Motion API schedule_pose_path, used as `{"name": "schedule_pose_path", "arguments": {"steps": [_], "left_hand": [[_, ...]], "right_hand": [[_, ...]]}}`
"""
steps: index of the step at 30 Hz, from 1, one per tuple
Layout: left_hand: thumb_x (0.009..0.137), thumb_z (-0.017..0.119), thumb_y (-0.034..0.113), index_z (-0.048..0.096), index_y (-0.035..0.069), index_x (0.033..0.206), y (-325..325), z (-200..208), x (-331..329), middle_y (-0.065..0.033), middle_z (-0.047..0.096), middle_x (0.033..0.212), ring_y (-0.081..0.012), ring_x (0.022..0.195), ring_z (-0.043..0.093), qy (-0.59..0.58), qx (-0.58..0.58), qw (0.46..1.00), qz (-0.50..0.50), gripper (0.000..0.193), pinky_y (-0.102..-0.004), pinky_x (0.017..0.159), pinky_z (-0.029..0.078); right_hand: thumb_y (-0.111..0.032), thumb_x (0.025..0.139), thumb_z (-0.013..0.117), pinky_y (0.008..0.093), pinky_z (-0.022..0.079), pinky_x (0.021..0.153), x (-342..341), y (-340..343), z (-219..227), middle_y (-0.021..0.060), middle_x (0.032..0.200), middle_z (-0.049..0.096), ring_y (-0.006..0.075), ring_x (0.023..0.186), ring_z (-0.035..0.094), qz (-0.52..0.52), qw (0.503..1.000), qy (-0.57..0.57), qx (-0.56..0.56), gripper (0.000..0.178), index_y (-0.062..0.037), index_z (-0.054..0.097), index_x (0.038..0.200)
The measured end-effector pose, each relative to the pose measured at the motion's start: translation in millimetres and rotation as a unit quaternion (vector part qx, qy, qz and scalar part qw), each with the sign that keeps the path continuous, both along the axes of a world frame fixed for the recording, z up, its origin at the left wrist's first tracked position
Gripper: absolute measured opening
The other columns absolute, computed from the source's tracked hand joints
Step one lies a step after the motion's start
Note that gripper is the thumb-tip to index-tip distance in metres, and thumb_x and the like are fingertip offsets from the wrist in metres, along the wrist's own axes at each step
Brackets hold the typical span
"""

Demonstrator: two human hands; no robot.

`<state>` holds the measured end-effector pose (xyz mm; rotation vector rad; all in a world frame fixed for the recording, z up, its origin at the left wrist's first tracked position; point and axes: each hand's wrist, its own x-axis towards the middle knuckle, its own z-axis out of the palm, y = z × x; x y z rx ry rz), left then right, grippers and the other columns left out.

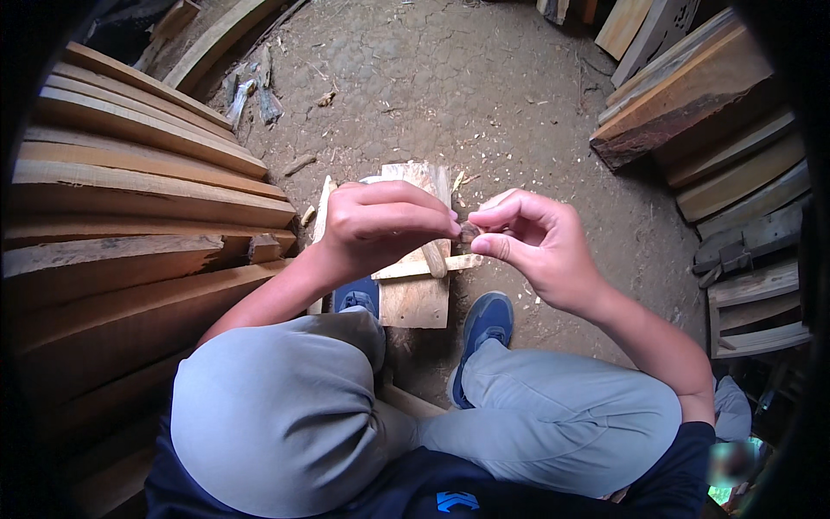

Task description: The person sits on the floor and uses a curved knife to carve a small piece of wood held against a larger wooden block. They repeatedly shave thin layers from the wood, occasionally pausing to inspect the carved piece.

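Head-worn fisheye view, downward close over left hand and right hand, floor beyond

Grey trousers and blue shoes accompany a dark, blue-marked shirt.

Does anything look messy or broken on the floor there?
Yes, a bit messy: pale wood chips are scattered around the wooden board, and the dirt floor is cracked. Among wood bits at the upper left, a shiny whitish scrap looks odd, maybe litter.
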<state>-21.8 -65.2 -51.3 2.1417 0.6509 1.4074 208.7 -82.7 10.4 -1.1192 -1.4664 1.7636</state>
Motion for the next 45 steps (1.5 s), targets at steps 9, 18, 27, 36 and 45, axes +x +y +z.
{"name": "schedule_pose_path", "arguments": {"steps": [9,18,27,36,45], "left_hand": [[0.076,0.086,0.011,0.070,0.006,0.075,-7,-10,-5,-0.0039,0.066,0.074,-0.0076,0.055,0.059,-0.014,-0.068,0.997,0.013,0.017,-0.0219,0.045,0.046],[0.078,0.079,0.006,0.066,0.004,0.072,-8,-16,-9,-0.0039,0.062,0.071,-0.0080,0.054,0.056,-0.019,-0.071,0.997,-0.008,0.014,-0.0218,0.046,0.042],[0.080,0.069,0.006,0.065,0.001,0.075,-9,-17,-13,-0.0069,0.061,0.071,-0.0133,0.056,0.054,-0.021,-0.089,0.995,-0.032,0.008,-0.0266,0.050,0.042],[0.080,0.066,0.006,0.066,0.000,0.075,-10,-17,-14,-0.0079,0.061,0.071,-0.0151,0.057,0.054,-0.019,-0.096,0.994,-0.043,0.007,-0.0281,0.051,0.042],[0.078,0.064,0.005,0.066,-0.001,0.075,-11,-16,-15,-0.0087,0.062,0.072,-0.0155,0.057,0.057,-0.011,-0.095,0.995,-0.035,0.007,-0.0275,0.052,0.044]], "right_hand": [[-0.009,0.090,0.072,0.0324,0.056,0.074,-9,-18,76,0.0160,0.101,0.065,0.0206,0.085,0.067,0.041,0.973,0.216,0.071,0.021,0.0048,0.066,0.104],[-0.023,0.096,0.066,0.0326,0.058,0.058,-38,-67,141,0.0117,0.084,0.053,0.0231,0.065,0.061,-0.058,0.959,0.160,0.226,0.026,-0.0001,0.053,0.092],[-0.021,0.095,0.065,0.0327,0.058,0.060,-26,-61,133,0.0125,0.086,0.054,0.0229,0.067,0.062,-0.004,0.944,0.225,0.240,0.024,0.0004,0.054,0.095],[-0.019,0.095,0.065,0.0328,0.057,0.062,-19,-55,129,0.0133,0.089,0.056,0.0226,0.069,0.062,0.059,0.931,0.283,0.224,0.023,0.0010,0.054,0.098],[-0.018,0.095,0.064,0.0329,0.057,0.065,-14,-37,120,0.0142,0.091,0.058,0.0223,0.071,0.063,0.157,0.909,0.345,0.174,0.022,0.0016,0.054,0.100]]}}
